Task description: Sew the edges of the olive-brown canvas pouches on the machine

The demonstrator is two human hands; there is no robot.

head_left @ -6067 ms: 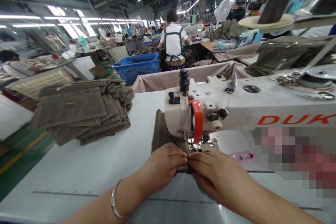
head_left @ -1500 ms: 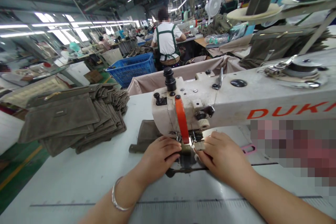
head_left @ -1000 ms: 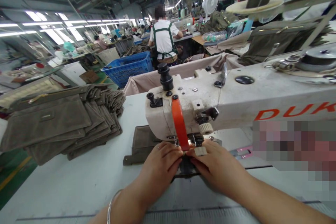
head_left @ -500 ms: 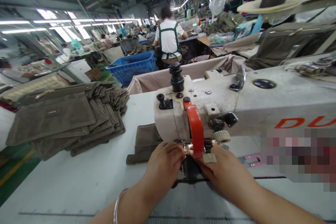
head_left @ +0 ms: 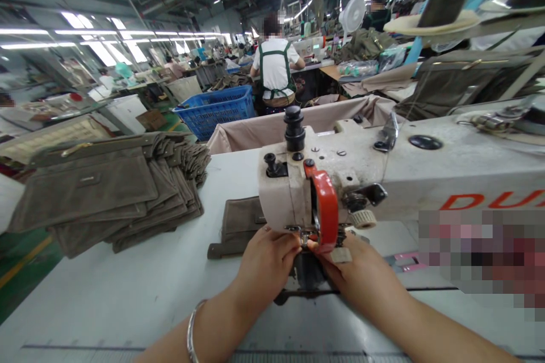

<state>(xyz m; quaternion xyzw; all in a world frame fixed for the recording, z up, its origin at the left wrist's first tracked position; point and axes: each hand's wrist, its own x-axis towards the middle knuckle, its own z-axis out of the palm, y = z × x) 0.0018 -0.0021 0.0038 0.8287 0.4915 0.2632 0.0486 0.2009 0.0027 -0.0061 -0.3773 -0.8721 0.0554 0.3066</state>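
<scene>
Olive fabric has turned leftward; fingers of left hand and right hand still pinch it.

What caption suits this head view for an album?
The left hand and right hand steady olive fabric at a sewing machine beside a stack of pieces.

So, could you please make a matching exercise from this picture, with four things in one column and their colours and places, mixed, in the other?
Things:
1 basket
2 guard
3 bracelet
4 fabric stack

Colour and place:
a silver, on the arm behind the left hand
b blue, beyond the table
c red, on the head of the machine
d olive-brown, on the left part of the table

Pairs: 1-b, 2-c, 3-a, 4-d
</scene>
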